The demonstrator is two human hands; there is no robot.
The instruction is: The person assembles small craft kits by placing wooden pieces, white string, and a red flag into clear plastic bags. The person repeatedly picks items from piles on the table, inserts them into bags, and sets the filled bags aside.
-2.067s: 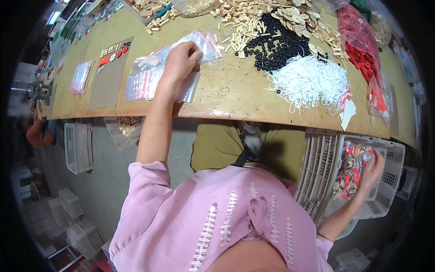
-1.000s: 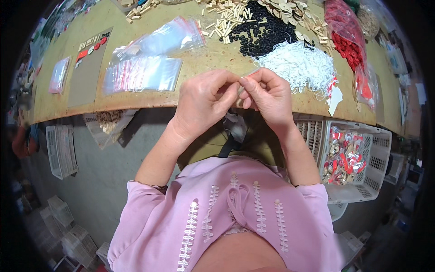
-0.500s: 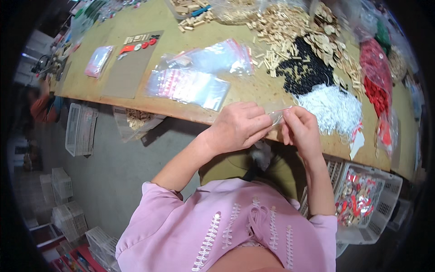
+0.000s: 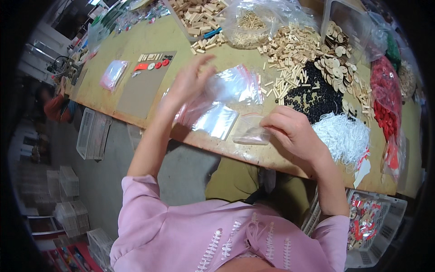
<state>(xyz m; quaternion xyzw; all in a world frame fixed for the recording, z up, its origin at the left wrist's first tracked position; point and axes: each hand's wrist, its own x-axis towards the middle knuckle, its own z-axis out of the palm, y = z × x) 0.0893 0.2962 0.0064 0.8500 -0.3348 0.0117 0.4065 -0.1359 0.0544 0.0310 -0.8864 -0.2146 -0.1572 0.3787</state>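
Observation:
My right hand pinches the top right edge of a small clear zip bag with a red line along its mouth. The bag lies at the table's front edge, and I cannot make out anything inside it. My left hand, slightly blurred, is raised over the stacked clear zip bags with its fingers apart and nothing in them. Close beyond its fingertips are loose wooden blocks. To the right of my right hand is a heap of white strings.
Behind the strings lie black beads, small wooden sticks and wooden discs. A red-filled bag stands at the right. A brown board with sample parts lies left. A crate sits below the table. Another person is far left.
My left hand has let go of the clear bag and swung up and left, over the bag stack. My right hand has set the bag down on the table edge, still pinching it.

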